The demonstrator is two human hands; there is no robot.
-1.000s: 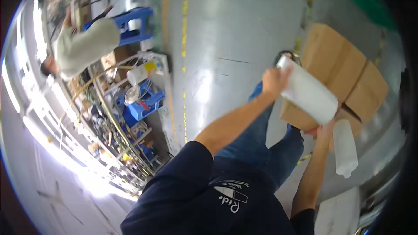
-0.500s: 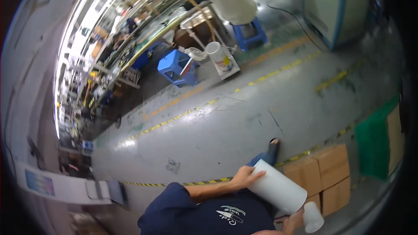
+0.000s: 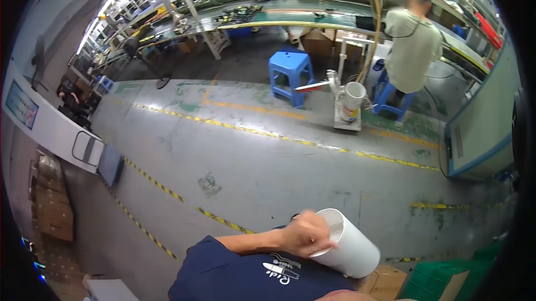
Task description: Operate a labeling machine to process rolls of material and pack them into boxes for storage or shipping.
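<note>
A large white hollow cylinder (image 3: 357, 248) lies tilted against my front at the lower middle, its open end towards the upper left. My left hand (image 3: 308, 235) is at that open end, fingers curled at the rim and slightly blurred. Something pale shows inside the opening. The cylinder's lower end is close to some cardboard boxes (image 3: 385, 281). My right hand is out of sight, and I cannot tell what it holds.
Ahead, a person (image 3: 413, 50) sits on a blue stool (image 3: 393, 100) at a long workbench (image 3: 290, 17). Another blue stool (image 3: 290, 72) and a wheeled stand (image 3: 347, 125) carrying a white bucket (image 3: 353, 103) are nearby. A cabinet (image 3: 480, 117) stands right; green crates (image 3: 435, 278) sit lower right.
My view has turned and levelled towards the workbench. My left hand has shifted from the cylinder's side to its open end. My right hand and a smaller white roll have left the view.
</note>
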